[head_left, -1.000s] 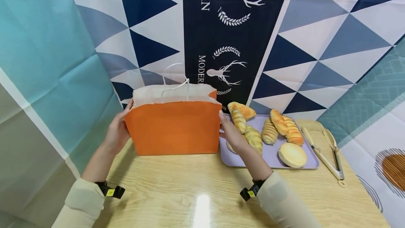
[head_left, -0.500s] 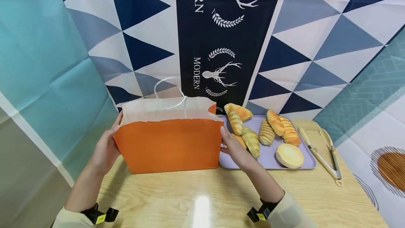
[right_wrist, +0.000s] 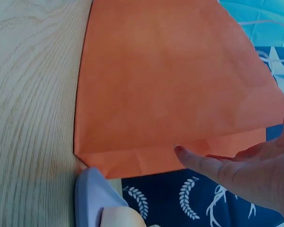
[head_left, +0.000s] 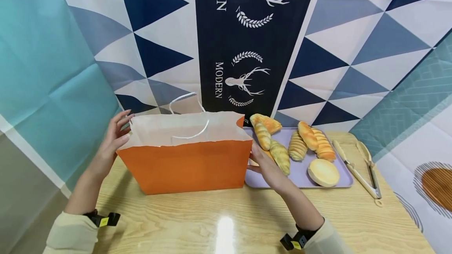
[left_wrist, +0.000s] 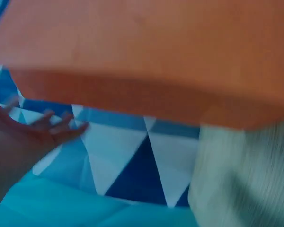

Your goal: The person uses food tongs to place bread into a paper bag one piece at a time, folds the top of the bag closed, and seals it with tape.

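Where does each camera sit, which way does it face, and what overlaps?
Head: worn on the head, facing forward and down at the orange bag; left hand, right hand, forearms and sleeves show.
Left wrist: facing the bag and patterned backdrop; left hand at left edge.
Right wrist: facing the bag's side, table at left; right hand at right edge.
Shared by head and right wrist: lilac tray.

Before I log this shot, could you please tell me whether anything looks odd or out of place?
Only the patterned backdrop behind the orange paper bag stands out: its "MODERN" lettering and deer heads run sideways, as if hung turned. I see no spill, and the breads lie on the lilac tray.
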Demonstrator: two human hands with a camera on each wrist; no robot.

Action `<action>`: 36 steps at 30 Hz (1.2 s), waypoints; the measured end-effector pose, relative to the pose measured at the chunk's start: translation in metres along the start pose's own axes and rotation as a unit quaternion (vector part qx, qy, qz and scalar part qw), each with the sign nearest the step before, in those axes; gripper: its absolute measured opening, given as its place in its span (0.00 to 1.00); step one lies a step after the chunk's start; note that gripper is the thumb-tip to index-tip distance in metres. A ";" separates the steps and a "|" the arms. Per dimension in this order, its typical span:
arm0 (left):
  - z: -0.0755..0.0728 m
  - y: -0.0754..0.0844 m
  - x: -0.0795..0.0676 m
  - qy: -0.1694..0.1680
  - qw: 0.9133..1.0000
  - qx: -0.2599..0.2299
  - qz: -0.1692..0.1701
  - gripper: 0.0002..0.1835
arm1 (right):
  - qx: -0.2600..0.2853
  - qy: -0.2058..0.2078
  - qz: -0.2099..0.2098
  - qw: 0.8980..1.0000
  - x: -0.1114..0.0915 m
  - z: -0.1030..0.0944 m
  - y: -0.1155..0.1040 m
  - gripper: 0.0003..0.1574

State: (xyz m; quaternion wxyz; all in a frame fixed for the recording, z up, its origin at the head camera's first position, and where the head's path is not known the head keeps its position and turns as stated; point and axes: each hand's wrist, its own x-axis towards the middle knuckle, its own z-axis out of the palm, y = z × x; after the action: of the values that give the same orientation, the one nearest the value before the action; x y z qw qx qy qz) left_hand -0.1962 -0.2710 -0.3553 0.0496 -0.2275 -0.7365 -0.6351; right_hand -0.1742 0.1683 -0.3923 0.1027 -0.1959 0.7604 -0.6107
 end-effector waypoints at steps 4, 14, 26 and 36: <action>-0.011 -0.005 0.008 -0.059 0.994 0.009 0.087 0.29 | -0.013 0.008 0.000 1.000 -0.006 -0.011 0.003 0.34; -0.020 -0.015 0.011 -0.132 0.988 0.017 0.082 0.27 | -0.121 0.110 -0.022 0.986 -0.037 -0.074 0.011 0.36; -0.019 -0.007 0.012 -0.155 0.986 0.032 0.054 0.34 | -0.355 0.283 0.006 0.891 -0.082 -0.161 0.044 0.27; -0.018 -0.004 0.017 -0.175 0.983 0.020 0.050 0.32 | -0.446 0.318 0.133 0.826 -0.127 -0.233 0.084 0.32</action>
State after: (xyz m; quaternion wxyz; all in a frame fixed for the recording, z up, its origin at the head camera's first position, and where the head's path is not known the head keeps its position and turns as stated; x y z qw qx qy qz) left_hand -0.2168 -0.2842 -0.3499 -0.0438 -0.3708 -0.7341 -0.5672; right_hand -0.1660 0.4443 -0.4297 -0.1628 0.0874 0.9591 -0.2143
